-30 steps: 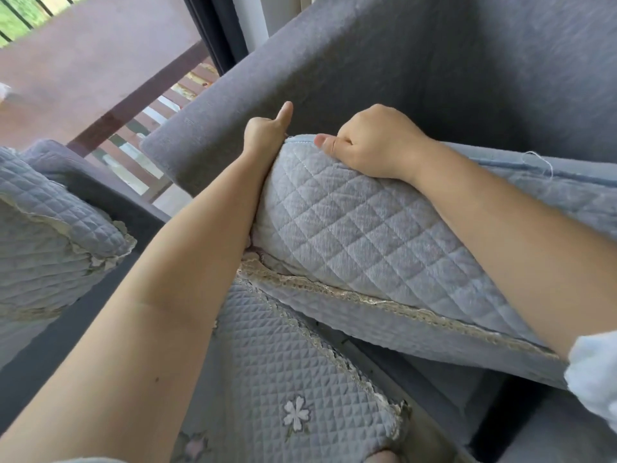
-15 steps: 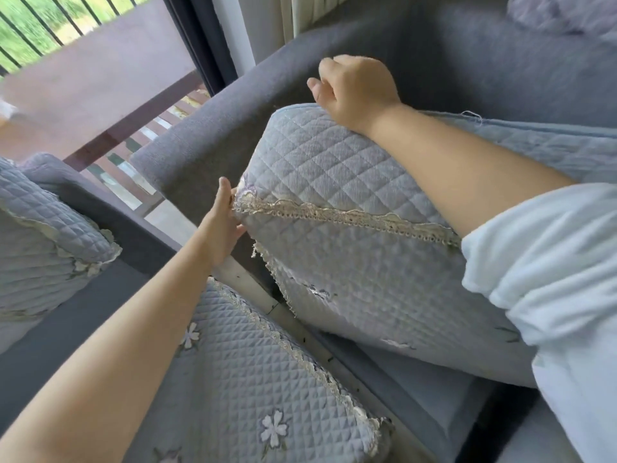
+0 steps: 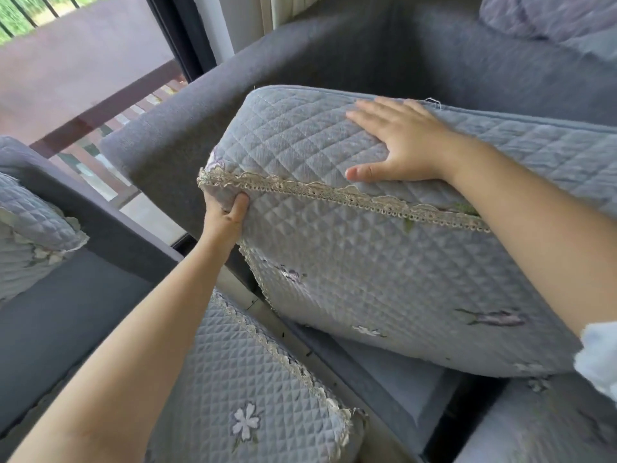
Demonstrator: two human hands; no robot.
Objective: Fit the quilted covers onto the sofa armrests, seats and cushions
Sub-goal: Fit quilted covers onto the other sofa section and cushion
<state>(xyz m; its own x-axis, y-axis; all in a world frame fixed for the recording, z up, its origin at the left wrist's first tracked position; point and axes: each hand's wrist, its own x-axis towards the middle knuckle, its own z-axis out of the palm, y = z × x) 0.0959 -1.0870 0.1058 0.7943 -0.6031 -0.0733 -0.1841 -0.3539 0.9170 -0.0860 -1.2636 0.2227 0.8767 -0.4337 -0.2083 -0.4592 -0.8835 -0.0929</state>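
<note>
A large seat cushion in a grey-blue quilted cover [image 3: 350, 255] with lace trim and embroidered flowers is tilted up inside the dark grey sofa [image 3: 350, 51]. My left hand [image 3: 225, 213] grips the cushion's lower left corner just under the lace trim, thumb on the front face. My right hand [image 3: 397, 142] lies flat with spread fingers on the cushion's upper side panel. A second covered cushion [image 3: 253, 389] with a white flower lies below, between my arms.
The sofa's bare grey armrest [image 3: 173, 128] stands left of the cushion. Another quilted cover [image 3: 30, 228] drapes an armrest at far left. More quilted fabric [image 3: 547, 15] sits at the top right. A glass balcony door [image 3: 83, 78] is behind.
My right hand uncurled from the cushion's top edge and now lies flat on its side panel. My left hand went from touching the corner to gripping it. The cushion tipped further toward me.
</note>
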